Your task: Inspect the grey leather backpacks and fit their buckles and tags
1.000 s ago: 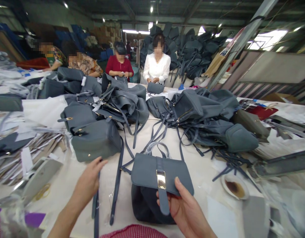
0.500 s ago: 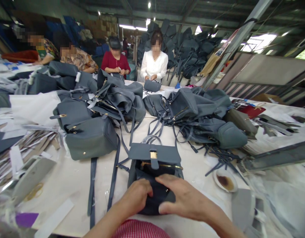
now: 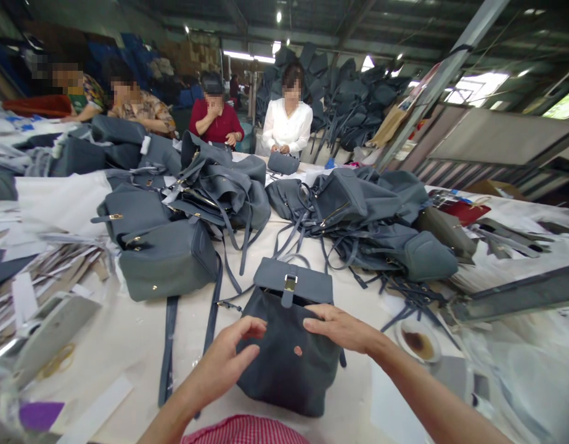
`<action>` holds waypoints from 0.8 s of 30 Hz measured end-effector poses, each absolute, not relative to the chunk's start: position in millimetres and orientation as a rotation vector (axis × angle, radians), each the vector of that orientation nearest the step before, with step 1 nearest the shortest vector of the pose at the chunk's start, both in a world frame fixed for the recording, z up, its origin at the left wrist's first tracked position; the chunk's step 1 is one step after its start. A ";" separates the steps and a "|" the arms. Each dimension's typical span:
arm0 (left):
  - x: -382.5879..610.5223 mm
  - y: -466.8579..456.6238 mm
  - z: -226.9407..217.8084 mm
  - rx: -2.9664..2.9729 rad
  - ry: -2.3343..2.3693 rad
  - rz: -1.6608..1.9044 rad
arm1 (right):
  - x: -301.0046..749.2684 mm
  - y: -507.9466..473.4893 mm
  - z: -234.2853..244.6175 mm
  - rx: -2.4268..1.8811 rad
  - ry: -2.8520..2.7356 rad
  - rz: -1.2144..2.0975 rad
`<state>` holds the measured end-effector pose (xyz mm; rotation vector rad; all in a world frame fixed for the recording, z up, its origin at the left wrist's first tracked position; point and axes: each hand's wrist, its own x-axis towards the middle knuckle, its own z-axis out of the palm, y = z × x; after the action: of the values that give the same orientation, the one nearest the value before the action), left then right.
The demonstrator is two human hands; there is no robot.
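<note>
A dark grey-blue backpack (image 3: 286, 370) stands in front of me on the table, its front towards me. Its top flap (image 3: 307, 280) carries a gold buckle (image 3: 290, 283) and a short hanging tab. A small round pinkish spot (image 3: 298, 351) shows on the front panel. My left hand (image 3: 238, 348) is at the bag's left side, with fingers and thumb spread and nothing between them. At the upper right edge, just below the flap, my right hand (image 3: 337, 327) holds the bag's rim between thumb and fingers.
More dark bags lie in heaps at the left (image 3: 168, 259) and right (image 3: 386, 246), straps trailing. A dish with brown liquid (image 3: 418, 340) sits at my right. Paper strips (image 3: 66, 277) cover the left side. Several co-workers stand across the table, one in a white top (image 3: 288, 126).
The backpack's front panel, folded inward before with the zipped mouth showing, now stands out towards me. My left hand has moved off the panel and opened. My right hand has shifted up to the rim.
</note>
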<state>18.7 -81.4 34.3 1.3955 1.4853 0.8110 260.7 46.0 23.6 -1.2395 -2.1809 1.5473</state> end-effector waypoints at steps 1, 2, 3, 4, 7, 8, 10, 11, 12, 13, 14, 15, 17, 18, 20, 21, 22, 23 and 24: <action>22.5 -79.7 35.4 1.394 1.465 0.832 | 262.0 49.8 25.8 -1.237 -2.118 1.650; 27.0 -78.1 35.2 1.397 1.457 0.840 | 262.0 51.8 26.6 -1.236 -2.063 1.732; 31.8 -76.8 33.7 1.397 1.462 0.836 | 260.8 52.1 26.3 -1.236 -2.008 1.810; 36.8 -75.8 31.1 1.385 1.473 0.839 | 258.9 51.4 25.4 -1.233 -1.949 1.897; 52.2 -74.7 18.6 1.254 1.486 0.914 | 252.5 46.9 23.6 -1.202 -1.747 2.178; 57.0 -74.6 13.9 1.192 1.477 0.935 | 251.0 45.7 23.7 -1.180 -1.689 2.253; 65.4 -73.7 5.7 1.072 1.449 0.959 | 249.1 44.0 24.6 -1.129 -1.625 2.328; 68.6 -72.9 2.5 1.026 1.437 0.966 | 248.7 43.5 25.0 -1.107 -1.619 2.328; 71.3 -71.9 0.2 0.995 1.433 0.973 | 248.4 43.0 25.2 -1.092 -1.623 2.317; 73.3 -70.7 -1.2 0.985 1.443 0.981 | 248.1 42.5 25.2 -1.080 -1.627 2.306; 75.1 -69.6 -1.7 1.005 1.462 0.984 | 247.8 42.0 25.0 -1.065 -1.634 2.299; 76.9 -68.6 -1.5 1.051 1.489 0.982 | 247.4 41.5 24.8 -1.048 -1.644 2.295; 81.4 -67.8 0.2 1.173 1.553 0.966 | 246.5 40.3 24.7 -1.001 -1.689 2.273; 84.1 -67.9 1.5 1.230 1.579 0.960 | 246.1 39.6 24.9 -0.980 -1.723 2.244; 88.0 -68.9 5.4 1.310 1.598 0.975 | 245.5 38.1 25.3 -0.959 -1.778 2.192; 87.3 -69.5 8.6 1.314 1.573 0.993 | 245.4 37.4 25.7 -0.962 -1.790 2.174; 83.4 -69.8 12.9 1.294 1.515 1.021 | 245.4 36.7 26.1 -0.970 -1.791 2.165; 75.2 -69.9 18.5 1.260 1.440 1.060 | 245.5 36.1 26.8 -0.978 -1.783 2.170; 62.5 -69.7 25.2 1.233 1.366 1.095 | 245.7 35.6 27.9 -0.986 -1.772 2.179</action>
<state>62.5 -69.7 25.2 1.2334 1.3663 1.0952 245.7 35.6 27.9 -0.9864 -1.7720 2.1793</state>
